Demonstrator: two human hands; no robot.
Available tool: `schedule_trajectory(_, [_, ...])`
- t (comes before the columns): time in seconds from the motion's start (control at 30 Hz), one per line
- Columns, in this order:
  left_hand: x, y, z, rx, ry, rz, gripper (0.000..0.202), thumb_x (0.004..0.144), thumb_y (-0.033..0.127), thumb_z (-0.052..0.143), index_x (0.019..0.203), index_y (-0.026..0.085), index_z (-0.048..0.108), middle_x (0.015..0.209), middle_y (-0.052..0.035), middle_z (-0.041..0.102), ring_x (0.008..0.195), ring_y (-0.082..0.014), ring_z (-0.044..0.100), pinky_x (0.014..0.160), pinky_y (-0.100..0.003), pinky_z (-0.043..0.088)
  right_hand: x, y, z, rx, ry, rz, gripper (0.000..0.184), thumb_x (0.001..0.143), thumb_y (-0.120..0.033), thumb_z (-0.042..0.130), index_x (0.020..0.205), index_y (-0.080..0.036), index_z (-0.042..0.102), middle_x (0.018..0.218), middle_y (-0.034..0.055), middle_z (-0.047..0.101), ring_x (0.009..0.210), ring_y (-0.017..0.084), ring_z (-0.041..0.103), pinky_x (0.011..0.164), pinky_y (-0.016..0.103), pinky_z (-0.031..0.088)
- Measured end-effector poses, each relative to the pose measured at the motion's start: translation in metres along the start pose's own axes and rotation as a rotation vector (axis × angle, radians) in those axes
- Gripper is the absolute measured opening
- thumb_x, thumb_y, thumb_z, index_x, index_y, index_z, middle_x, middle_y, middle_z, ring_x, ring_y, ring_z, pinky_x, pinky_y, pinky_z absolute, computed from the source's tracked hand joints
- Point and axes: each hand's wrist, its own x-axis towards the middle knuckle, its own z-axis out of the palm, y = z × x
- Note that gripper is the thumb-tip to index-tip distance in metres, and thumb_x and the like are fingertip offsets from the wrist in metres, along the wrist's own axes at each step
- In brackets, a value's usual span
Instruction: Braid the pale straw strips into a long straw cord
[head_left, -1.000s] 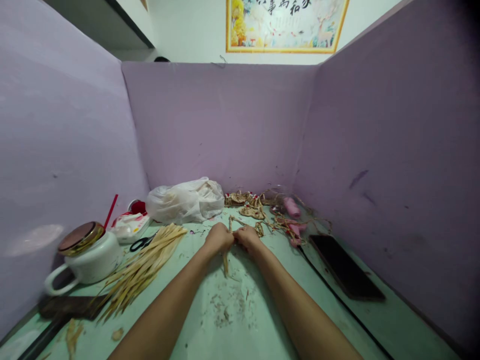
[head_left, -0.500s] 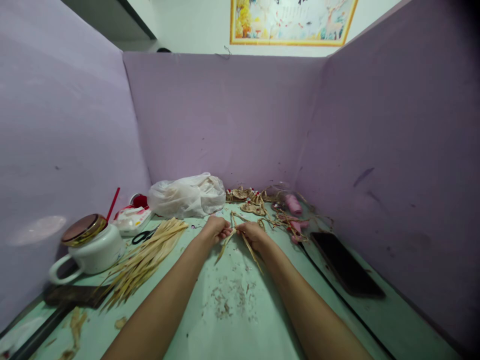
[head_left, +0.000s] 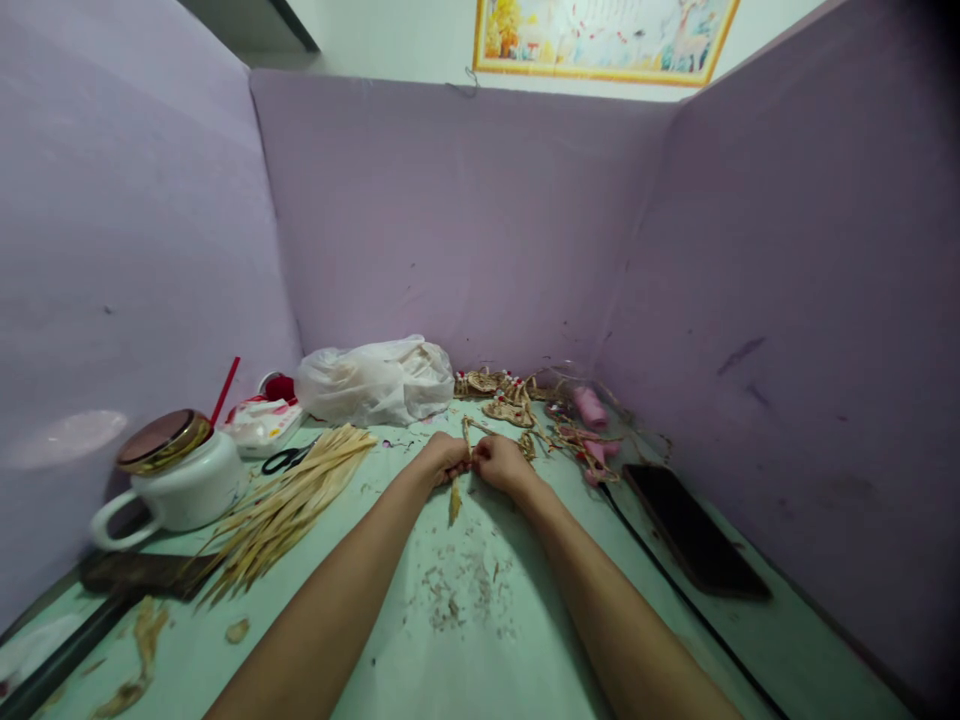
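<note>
My left hand and my right hand meet over the middle of the table, fingers closed in a pinch on a twisted straw cord. One loose strand end hangs below my left fingers. Beyond my hands the cord loops back toward the right. Part of it is hidden behind my right hand. A bundle of flat dry straw strips lies to the left of my left forearm. Woven straw pieces with red and white beads rest at the back, past my hands.
On the left stand a white lidded mug, black-handled scissors and a hammer. A white plastic bag sits at the back. To the right are a pink thread spool, a pink glue gun with its cable, and a dark phone.
Two strand ends hung apart below my hands; now just one hangs below the left. My right hand has turned and drawn closer to my left. The view has shifted slightly.
</note>
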Motion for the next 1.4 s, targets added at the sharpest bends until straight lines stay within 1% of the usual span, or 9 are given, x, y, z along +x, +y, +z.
schedule_trajectory(0.17, [0.001, -0.003, 0.005, -0.062, 0.038, -0.021, 0.016, 0.058, 0.010, 0.053, 0.046, 0.013, 0.043, 0.033, 0.0041, 0.035, 0.029, -0.0040, 0.029, 0.033, -0.017, 0.018, -0.012, -0.018, -0.014, -0.382, 0.087, 0.024, 0.021, 0.064, -0.021, 0.053, 0.077, -0.018, 0.068, 0.078, 0.0096, 0.067, 0.072, 0.018, 0.059, 0.055, 0.023, 0.033])
schedule_trajectory(0.3, [-0.003, -0.003, 0.004, -0.128, 0.025, -0.029, 0.017, 0.058, 0.010, 0.050, 0.045, 0.014, 0.039, 0.033, 0.0045, 0.033, 0.028, -0.0030, 0.027, 0.033, -0.016, 0.017, -0.021, -0.033, -0.020, -0.376, 0.065, 0.129, 0.022, 0.066, -0.028, 0.053, 0.077, -0.019, 0.070, 0.076, 0.0102, 0.068, 0.071, 0.019, 0.060, 0.055, 0.023, 0.033])
schedule_trajectory(0.5, [-0.002, -0.009, -0.002, -0.203, -0.048, -0.016, 0.019, 0.060, 0.015, 0.049, 0.046, 0.015, 0.036, 0.035, 0.0055, 0.033, 0.028, -0.0017, 0.026, 0.032, -0.015, 0.014, -0.031, -0.040, -0.009, -0.323, 0.084, 0.079, 0.018, 0.066, -0.024, 0.054, 0.072, -0.016, 0.069, 0.074, 0.0111, 0.067, 0.067, 0.018, 0.059, 0.052, 0.023, 0.031])
schedule_trajectory(0.67, [0.005, -0.016, -0.007, -0.224, -0.066, 0.015, 0.019, 0.058, 0.014, 0.053, 0.049, 0.015, 0.036, 0.037, 0.0064, 0.034, 0.029, -0.0008, 0.027, 0.033, -0.015, 0.014, -0.030, -0.036, -0.012, -0.205, 0.061, 0.036, 0.015, 0.066, -0.027, 0.057, 0.065, -0.016, 0.068, 0.065, 0.0093, 0.065, 0.059, 0.015, 0.055, 0.049, 0.022, 0.028])
schedule_trajectory(0.83, [0.007, -0.014, -0.010, -0.237, -0.150, -0.003, 0.018, 0.061, 0.016, 0.051, 0.050, 0.015, 0.037, 0.037, 0.0075, 0.030, 0.029, -0.0003, 0.022, 0.032, -0.015, 0.013, -0.014, -0.024, -0.020, -0.042, 0.264, 0.187, 0.024, 0.072, -0.030, 0.048, 0.066, -0.015, 0.064, 0.063, 0.0079, 0.063, 0.060, 0.014, 0.054, 0.050, 0.021, 0.031])
schedule_trajectory(0.97, [0.009, -0.012, -0.015, -0.216, -0.241, -0.031, 0.017, 0.064, 0.017, 0.048, 0.050, 0.014, 0.038, 0.039, 0.0070, 0.030, 0.029, 0.0001, 0.020, 0.032, -0.014, 0.013, -0.003, -0.022, -0.007, 0.427, 0.052, 0.324, 0.014, 0.068, -0.018, 0.047, 0.063, -0.014, 0.059, 0.054, 0.0028, 0.057, 0.045, 0.009, 0.049, 0.044, 0.019, 0.033])
schedule_trajectory(1.07, [0.011, -0.012, -0.017, -0.178, -0.272, -0.035, 0.017, 0.065, 0.017, 0.046, 0.050, 0.014, 0.038, 0.040, 0.0069, 0.030, 0.030, -0.0001, 0.020, 0.033, -0.015, 0.012, 0.000, -0.022, 0.004, 0.551, -0.009, 0.361, 0.013, 0.065, -0.014, 0.047, 0.054, -0.013, 0.052, 0.044, -0.0007, 0.048, 0.035, 0.007, 0.040, 0.038, 0.019, 0.030])
schedule_trajectory(1.23, [0.010, -0.013, -0.013, -0.040, -0.165, -0.025, 0.018, 0.063, 0.016, 0.048, 0.046, 0.015, 0.041, 0.035, 0.0054, 0.032, 0.029, -0.0022, 0.024, 0.033, -0.016, 0.013, -0.002, -0.016, 0.007, 0.549, 0.004, 0.386, 0.017, 0.059, -0.015, 0.052, 0.045, -0.015, 0.044, 0.033, -0.0062, 0.032, 0.029, 0.004, 0.025, 0.031, 0.020, 0.017])
schedule_trajectory(1.4, [0.005, -0.009, -0.012, 0.170, -0.008, 0.046, 0.016, 0.057, 0.013, 0.054, 0.042, 0.013, 0.048, 0.031, 0.0016, 0.036, 0.029, -0.0061, 0.029, 0.035, -0.019, 0.016, -0.005, -0.011, 0.009, 0.552, 0.004, 0.374, 0.012, 0.057, -0.017, 0.054, 0.047, -0.015, 0.047, 0.032, -0.0071, 0.031, 0.029, 0.004, 0.023, 0.032, 0.020, 0.015])
